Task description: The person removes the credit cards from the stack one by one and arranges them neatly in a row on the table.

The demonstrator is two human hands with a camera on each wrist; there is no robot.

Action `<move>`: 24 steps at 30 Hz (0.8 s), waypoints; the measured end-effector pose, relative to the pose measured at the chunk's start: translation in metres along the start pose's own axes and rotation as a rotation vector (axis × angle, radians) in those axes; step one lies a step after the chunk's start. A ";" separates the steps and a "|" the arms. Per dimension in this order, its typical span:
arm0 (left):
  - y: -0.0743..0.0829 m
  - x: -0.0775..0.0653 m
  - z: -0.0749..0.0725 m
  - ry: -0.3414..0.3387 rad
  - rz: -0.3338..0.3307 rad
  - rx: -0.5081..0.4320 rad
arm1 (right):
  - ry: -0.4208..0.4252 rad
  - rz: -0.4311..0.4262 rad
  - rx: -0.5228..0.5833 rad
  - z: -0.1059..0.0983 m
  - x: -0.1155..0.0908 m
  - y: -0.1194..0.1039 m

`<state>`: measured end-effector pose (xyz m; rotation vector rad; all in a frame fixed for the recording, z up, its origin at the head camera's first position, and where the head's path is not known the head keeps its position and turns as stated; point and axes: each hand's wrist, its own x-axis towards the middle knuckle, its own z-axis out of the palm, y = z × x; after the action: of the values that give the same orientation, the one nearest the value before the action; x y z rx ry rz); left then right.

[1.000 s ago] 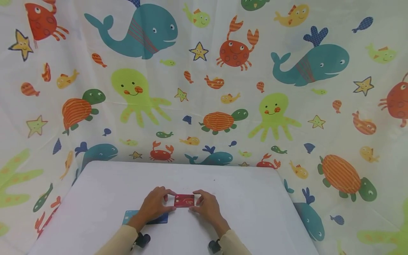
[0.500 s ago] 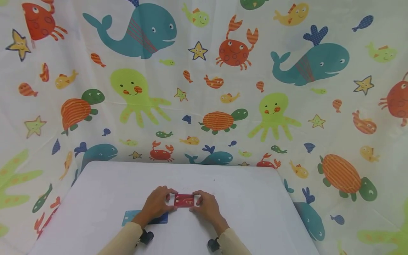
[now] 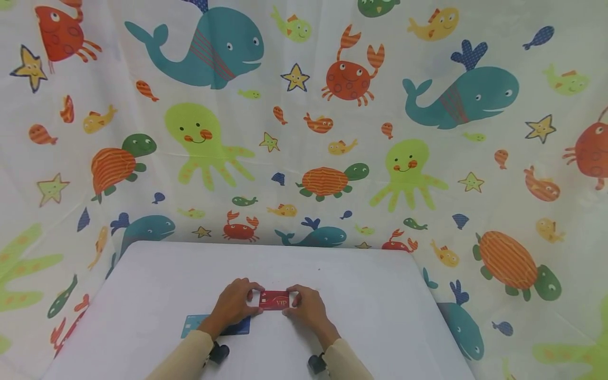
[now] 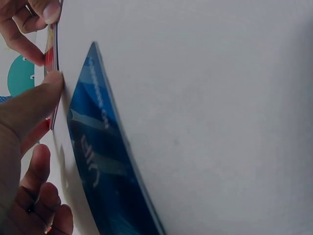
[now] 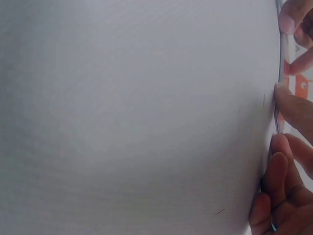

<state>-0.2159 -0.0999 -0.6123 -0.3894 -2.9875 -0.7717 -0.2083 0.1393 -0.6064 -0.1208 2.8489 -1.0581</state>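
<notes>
Left hand (image 3: 233, 302) and right hand (image 3: 310, 307) pinch the red card (image 3: 274, 300), seemingly squaring it; next calls for even pressure.

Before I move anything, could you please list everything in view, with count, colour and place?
Cloth: one, white with sea animals, behind table
Table: one, white, in front
Light blue card: apparently one, light blue, table's near left
Dark blue card: one, dark blue, to its right; join hidden
Red card: one showing, red, beyond them, rightward
Wrist cameras: two, black, at wrists
Sleeves: two, beige, near edge
Left hand: one, bare, pinching card's left end
Right hand: one, bare, pinching right end
</notes>
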 end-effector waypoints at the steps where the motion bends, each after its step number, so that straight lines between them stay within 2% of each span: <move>1: 0.000 0.000 0.000 0.001 0.000 0.001 | -0.001 0.001 -0.001 0.000 0.000 0.000; 15: -0.001 -0.001 0.000 0.021 0.023 -0.005 | -0.009 -0.005 0.010 -0.001 0.001 0.000; 24: -0.002 0.000 0.001 0.001 0.033 -0.025 | -0.028 -0.017 -0.004 -0.002 0.002 0.001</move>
<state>-0.2165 -0.1008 -0.6136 -0.4384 -2.9654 -0.8065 -0.2106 0.1413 -0.6059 -0.1591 2.8302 -1.0460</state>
